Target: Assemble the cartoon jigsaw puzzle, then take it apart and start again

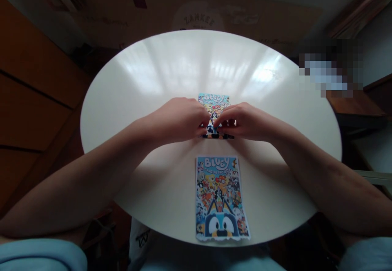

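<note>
Fingers (pixel 221 116) curled and drawn in narrow, left hand (pixel 183 118) and right hand (pixel 252 122) face each other over the small Bluey picture (pixel 212 107) at mid-table, and whether either one is pinching anything, I cannot tell! Light and thin by the look of it, perhaps easily bent or nudged askew, it seems best steadied flat by its side edges. White tabletop (pixel 113 112) spreads beyond and to both sides, while nearer the person lies the larger Bluey sheet (pixel 221 193), its ragged bottom close to the table's rim.
</note>
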Available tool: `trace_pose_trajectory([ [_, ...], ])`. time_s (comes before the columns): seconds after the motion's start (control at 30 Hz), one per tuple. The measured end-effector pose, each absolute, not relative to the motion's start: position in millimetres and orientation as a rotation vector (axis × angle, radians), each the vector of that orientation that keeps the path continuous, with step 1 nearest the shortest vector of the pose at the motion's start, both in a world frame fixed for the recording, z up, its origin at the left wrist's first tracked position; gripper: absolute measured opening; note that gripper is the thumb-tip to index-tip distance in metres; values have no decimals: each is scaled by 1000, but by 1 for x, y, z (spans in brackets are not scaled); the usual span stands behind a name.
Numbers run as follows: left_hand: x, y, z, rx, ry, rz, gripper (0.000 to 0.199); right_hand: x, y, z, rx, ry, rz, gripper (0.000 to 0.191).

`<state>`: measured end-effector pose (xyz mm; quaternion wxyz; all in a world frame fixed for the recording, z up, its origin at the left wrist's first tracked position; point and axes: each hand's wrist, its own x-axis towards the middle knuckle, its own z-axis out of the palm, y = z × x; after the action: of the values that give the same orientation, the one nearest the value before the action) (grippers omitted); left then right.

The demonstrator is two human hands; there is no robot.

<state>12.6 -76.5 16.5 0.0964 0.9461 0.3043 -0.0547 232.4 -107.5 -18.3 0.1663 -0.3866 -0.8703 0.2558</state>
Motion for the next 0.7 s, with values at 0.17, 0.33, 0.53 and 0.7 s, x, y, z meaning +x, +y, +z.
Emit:
trace_pose_trajectory([
  [0.17,16,-75,11,2792,929,-143,17,232,-108,-17,-1112,-2472,742,19],
  [0.33,13,-71,6,2707,851,-11,15,232,-107,-18,-1108,-2475,726,18],
  [0.53,5,-67,10,2616,761,47,17,230,-108,-20,-1100,-2464,687,19],
  [0.7,1,-64,11,2570,780,32,19,222,-113,-20,-1157,-2435,620,19],
])
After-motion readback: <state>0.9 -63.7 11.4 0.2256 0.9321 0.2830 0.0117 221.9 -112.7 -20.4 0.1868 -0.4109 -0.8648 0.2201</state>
